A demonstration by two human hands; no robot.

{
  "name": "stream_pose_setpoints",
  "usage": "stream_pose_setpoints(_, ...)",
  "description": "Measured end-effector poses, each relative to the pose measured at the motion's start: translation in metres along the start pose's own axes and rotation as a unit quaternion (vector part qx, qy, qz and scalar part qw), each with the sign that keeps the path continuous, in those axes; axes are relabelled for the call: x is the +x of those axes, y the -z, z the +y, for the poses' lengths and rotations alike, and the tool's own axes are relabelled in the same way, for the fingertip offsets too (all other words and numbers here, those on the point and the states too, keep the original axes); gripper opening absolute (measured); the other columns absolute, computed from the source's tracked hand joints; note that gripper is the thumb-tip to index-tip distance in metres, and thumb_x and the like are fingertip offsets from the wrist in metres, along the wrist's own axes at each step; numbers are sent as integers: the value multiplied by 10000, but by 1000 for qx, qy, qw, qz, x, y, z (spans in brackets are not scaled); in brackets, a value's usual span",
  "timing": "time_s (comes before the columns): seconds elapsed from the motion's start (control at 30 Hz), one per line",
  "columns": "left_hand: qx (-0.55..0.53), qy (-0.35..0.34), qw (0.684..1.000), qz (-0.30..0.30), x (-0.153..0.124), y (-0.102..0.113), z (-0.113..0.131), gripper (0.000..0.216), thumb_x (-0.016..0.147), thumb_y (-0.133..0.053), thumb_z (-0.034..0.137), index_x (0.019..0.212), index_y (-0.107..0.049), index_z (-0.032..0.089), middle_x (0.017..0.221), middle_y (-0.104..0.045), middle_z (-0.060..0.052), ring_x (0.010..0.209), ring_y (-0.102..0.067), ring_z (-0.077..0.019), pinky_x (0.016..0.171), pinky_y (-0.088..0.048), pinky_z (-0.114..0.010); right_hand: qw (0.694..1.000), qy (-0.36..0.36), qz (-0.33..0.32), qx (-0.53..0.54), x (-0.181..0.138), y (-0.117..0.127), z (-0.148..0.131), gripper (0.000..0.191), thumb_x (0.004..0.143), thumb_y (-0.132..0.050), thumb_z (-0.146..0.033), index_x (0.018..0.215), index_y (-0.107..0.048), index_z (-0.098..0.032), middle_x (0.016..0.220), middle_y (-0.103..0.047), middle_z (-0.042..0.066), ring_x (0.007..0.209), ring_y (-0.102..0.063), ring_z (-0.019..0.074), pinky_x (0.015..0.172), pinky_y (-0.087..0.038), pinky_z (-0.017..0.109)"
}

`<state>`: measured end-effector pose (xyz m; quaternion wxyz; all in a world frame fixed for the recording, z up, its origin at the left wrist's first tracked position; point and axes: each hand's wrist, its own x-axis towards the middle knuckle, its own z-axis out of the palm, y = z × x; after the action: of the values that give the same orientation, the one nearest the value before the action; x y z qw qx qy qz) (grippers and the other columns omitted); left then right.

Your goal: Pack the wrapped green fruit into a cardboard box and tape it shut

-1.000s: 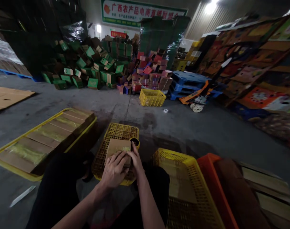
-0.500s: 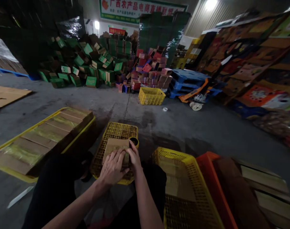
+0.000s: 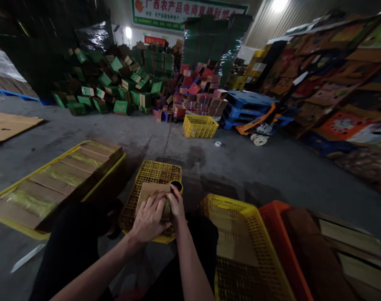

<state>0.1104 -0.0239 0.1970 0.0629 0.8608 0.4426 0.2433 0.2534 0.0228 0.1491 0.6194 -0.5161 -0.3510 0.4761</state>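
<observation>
A small brown cardboard box lies on the upturned yellow plastic crate between my knees. My left hand holds the box from its near left side, fingers across the top and thumb towards me. At the right side, my right hand grips the box with bent fingers, close to the left fingertips. Shiny yellowish tape shows under and between the hands, but its end is hidden. Just beyond the right fingers, a roll of tape with a dark hollow core rests on the crate.
To the left, a yellow crate holds several taped boxes. A yellow crate with flat cardboard and a red crate stand at right. Farther off are a yellow crate, blue pallets, a pallet jack and heaped boxes.
Both hands stay on the cardboard box; the right fingers have shifted slightly and bent a little more. The whole view has moved a touch, with nothing else visibly displaced.
</observation>
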Motion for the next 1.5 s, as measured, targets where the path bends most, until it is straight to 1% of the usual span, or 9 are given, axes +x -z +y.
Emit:
stream_pose_setpoints(0.23,3,2,1000,-17,3,2,-2,729,715,-765,435,1352,-490,213,1482,-489,-163,1303,-461,-388,911,-439,-467,999,22,-6,-26,6,3,1,426,694,-665,-338,1096,-703,-200,1139,-726,51,1095,-644,270,992,-487,388)
stream_pose_setpoints(0.47,36,7,999,-16,3,4,2,752,747,-741,450,1390,-459,180,1492,-479,-144,1318,-440,-368,953,-433,-463,995,42,26,-89,9,5,4,402,704,-677,-396,1064,-748,-230,1195,-722,52,1175,-616,281,1064,-440,413)
stream_pose_setpoints(0.57,55,7,998,-15,0,3,1,738,757,-732,488,1380,-478,186,1495,-473,-149,1276,-465,-370,920,-446,-460,998,19,17,-63,7,5,3,406,757,-623,-463,1064,-745,-227,1223,-709,56,1211,-595,277,1088,-415,428)
stream_pose_setpoints(0.67,70,7,997,-17,-4,3,0,756,766,-713,526,1391,-478,171,1508,-448,-160,1256,-466,-375,899,-451,-467,999,-4,-8,-33,3,4,0,436,744,-643,-466,1107,-709,-235,1219,-703,45,1196,-601,274,1059,-440,416)
stream_pose_setpoints(0.83,84,23,996,-28,-10,3,4,722,780,-699,497,1401,-486,195,1512,-436,-144,1240,-470,-355,913,-436,-456,997,-3,-42,-66,-2,3,-6,468,686,-698,-391,1128,-642,-249,1096,-715,15,1071,-640,249,973,-483,352)
stream_pose_setpoints(1.07,96,5,994,-56,-15,2,3,713,788,-688,435,1419,-474,179,1521,-432,-141,1297,-431,-360,959,-418,-468,990,38,-24,-133,1,-2,-12,351,711,-622,-323,1043,-662,-217,975,-712,22,940,-648,237,868,-506,330)
stream_pose_setpoints(1.27,84,14,996,-36,-9,2,5,676,783,-699,393,1394,-489,192,1541,-419,-129,1361,-399,-352,983,-422,-464,988,61,-4,-143,3,1,-7,366,778,-630,-422,1074,-697,-216,1089,-721,58,1030,-650,260,957,-493,378)
stream_pose_setpoints(1.37,76,8,997,-23,-7,1,5,652,777,-702,405,1359,-517,175,1542,-417,-144,1397,-368,-359,1009,-410,-487,992,19,7,-122,-2,4,-3,464,792,-652,-520,1165,-689,-246,1261,-678,54,1207,-590,274,1062,-437,401)
stream_pose_setpoints(1.5,62,-10,998,-18,-10,1,-2,696,785,-685,407,1403,-481,160,1558,-391,-153,1417,-362,-354,1056,-377,-507,997,-19,-26,-66,-10,8,-1,568,805,-655,-546,1307,-619,-282,1395,-598,30,1323,-515,265,1116,-397,414)
